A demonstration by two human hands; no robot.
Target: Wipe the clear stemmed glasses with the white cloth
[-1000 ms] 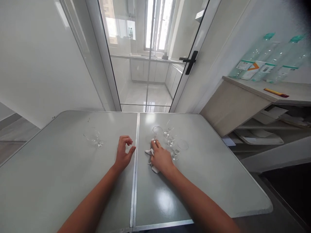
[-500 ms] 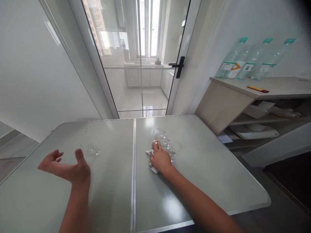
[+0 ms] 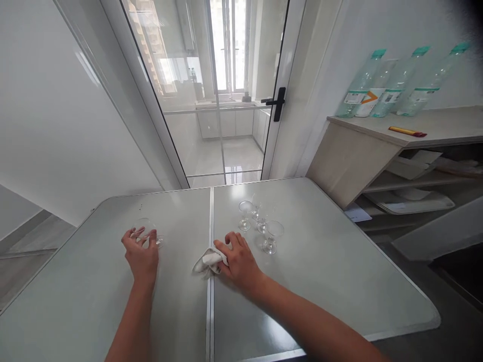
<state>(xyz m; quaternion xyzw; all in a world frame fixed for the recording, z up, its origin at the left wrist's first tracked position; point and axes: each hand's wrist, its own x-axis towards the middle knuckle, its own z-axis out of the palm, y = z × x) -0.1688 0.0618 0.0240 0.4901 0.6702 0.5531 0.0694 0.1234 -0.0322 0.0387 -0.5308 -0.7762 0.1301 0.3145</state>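
On the left half of the table, my left hand (image 3: 142, 254) is at a clear stemmed glass (image 3: 145, 221), thumb and fingers apart around its near side. Part of that glass is hidden behind the fingers, and its foot shows to the right of my thumb. A crumpled white cloth (image 3: 210, 259) is gripped between the thumb and fingers of my right hand (image 3: 238, 259), low over the metal seam of the table. Just beyond my right hand, several clear stemmed glasses stand upright in a group, the nearest glass (image 3: 270, 237) to its right.
The grey-green table (image 3: 320, 281) has a metal edge and a centre seam (image 3: 210, 311). At the right, a wooden shelf unit (image 3: 350, 151) carries green-capped bottles (image 3: 390, 95) and a yellow-red packet (image 3: 407, 131). A glass door (image 3: 241, 151) stands beyond the table.
My right hand has drawn back left from the grouped glasses, carrying the cloth to the seam. My left hand has moved right and forward to the single glass. The view has shifted slightly.
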